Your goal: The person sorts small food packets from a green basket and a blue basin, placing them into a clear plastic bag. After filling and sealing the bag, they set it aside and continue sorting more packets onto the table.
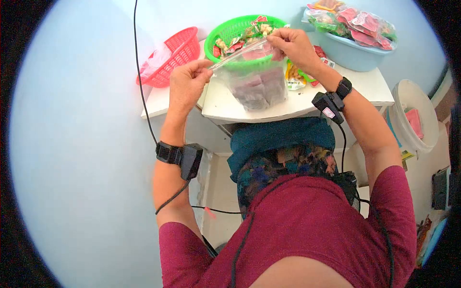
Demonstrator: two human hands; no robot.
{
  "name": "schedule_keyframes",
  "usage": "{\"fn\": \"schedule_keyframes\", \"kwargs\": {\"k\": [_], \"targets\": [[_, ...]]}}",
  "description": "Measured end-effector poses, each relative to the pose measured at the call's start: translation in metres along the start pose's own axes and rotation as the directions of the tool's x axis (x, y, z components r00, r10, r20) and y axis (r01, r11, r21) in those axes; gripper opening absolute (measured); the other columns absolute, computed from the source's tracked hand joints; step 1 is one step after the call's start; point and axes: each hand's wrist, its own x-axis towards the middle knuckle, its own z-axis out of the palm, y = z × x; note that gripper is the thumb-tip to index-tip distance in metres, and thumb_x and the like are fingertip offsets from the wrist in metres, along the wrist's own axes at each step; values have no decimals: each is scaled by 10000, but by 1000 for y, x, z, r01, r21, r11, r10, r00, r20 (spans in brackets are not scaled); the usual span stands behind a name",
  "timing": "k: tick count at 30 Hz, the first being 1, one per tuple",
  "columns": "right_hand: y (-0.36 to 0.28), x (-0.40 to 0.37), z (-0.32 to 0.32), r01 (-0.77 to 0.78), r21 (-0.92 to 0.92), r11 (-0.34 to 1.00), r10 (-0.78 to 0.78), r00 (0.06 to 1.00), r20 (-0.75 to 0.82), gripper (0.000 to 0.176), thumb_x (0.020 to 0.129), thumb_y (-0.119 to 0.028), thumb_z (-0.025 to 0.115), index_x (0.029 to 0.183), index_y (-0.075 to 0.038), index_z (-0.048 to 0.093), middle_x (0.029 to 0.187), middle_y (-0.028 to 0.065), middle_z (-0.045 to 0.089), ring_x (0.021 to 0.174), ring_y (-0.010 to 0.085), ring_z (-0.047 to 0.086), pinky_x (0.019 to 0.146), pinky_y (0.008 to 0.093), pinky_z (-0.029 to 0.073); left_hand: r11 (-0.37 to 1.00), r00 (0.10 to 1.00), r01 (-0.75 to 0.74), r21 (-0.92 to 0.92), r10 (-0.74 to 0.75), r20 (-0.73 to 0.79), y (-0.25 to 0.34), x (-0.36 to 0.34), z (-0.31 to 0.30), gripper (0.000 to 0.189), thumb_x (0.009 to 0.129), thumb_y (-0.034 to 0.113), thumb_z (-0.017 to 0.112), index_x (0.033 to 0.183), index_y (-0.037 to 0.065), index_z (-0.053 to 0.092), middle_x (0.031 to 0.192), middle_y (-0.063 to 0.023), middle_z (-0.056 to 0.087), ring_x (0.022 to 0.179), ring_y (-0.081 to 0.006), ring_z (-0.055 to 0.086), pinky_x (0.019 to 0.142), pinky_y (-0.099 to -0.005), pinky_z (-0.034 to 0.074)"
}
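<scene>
A clear plastic bag (259, 89) with dark packets inside hangs upright over the white table (221, 103). My left hand (189, 84) pinches the left end of its top edge, and my right hand (293, 45) pinches the right end, so the edge is stretched on a slant, higher at the right. Behind the bag stands a green basket (211, 45) holding small colourful packets. Several yellow and red packets (295, 77) lie on the table just right of the bag, below my right hand.
A red basket (182, 47) with pale plastic inside is at the back left. At the back right, a light blue basin (355, 55) is heaped with packaged items. A white bucket (401, 122) holding something pink stands right of the table. A black cable (139, 67) hangs at left.
</scene>
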Motion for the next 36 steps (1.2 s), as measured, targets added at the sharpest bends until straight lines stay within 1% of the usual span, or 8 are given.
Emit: {"fn": "schedule_keyframes", "kwargs": {"k": [4,13,17,20,25,31,34,36], "targets": [[8,2,-2,34,73,997,-30,998,-50,210,948,-210,611,848,-36,672,714,-12,635,629,43,576,597,215,465,959,986,-140,246,158,-56,12,5,4,167,812,31,676,971,1,718,771,-103,687,656,-136,612,624,-277,493],[15,4,5,122,175,977,-90,979,-184,222,905,-202,640,782,-18,660,673,2,623,619,69,569,588,241,483,927,983,-173,332,183,2,31,19,9,223,819,165,696,977,8,713,876,-170,693,797,-244,668,730,-344,513],[19,4,5,76,142,987,-52,985,-162,197,940,-190,618,842,-25,661,760,9,652,683,62,569,642,229,472,860,940,-336,384,334,76,50,27,32,291,824,252,690,981,8,713,914,-195,692,829,-283,673,750,-364,515],[13,-1,4,77,182,980,-51,989,-142,190,939,-185,620,858,-20,667,767,8,650,692,66,569,652,232,476,864,950,-313,395,280,140,58,40,52,276,830,244,680,963,6,716,906,-203,690,830,-303,668,747,-370,511],[13,-4,-1,78,146,986,-58,989,-137,176,937,-173,622,902,-9,678,777,2,647,717,65,570,672,229,476,898,963,-252,360,196,184,68,54,64,216,815,208,686,888,10,726,783,-180,688,736,-294,672,683,-368,507],[15,-3,0,161,113,981,-138,973,-185,186,881,-178,675,848,1,710,701,5,639,624,51,539,551,229,426,897,961,-268,351,223,164,69,52,64,165,797,160,693,845,6,727,738,-176,682,665,-276,668,625,-356,502],[6,-6,4,135,300,944,-113,990,-89,188,869,-186,689,865,-1,720,712,7,652,628,46,538,552,231,426,897,966,-244,368,191,174,69,50,61,186,816,193,692,855,14,728,744,-152,693,672,-231,670,632,-348,502],[5,-6,5,123,271,955,-100,990,-96,201,867,-198,690,853,0,719,705,7,654,628,44,538,552,231,425,903,968,-230,364,174,178,68,49,61,196,830,207,685,864,19,727,750,-142,698,679,-219,671,640,-347,503]]}}
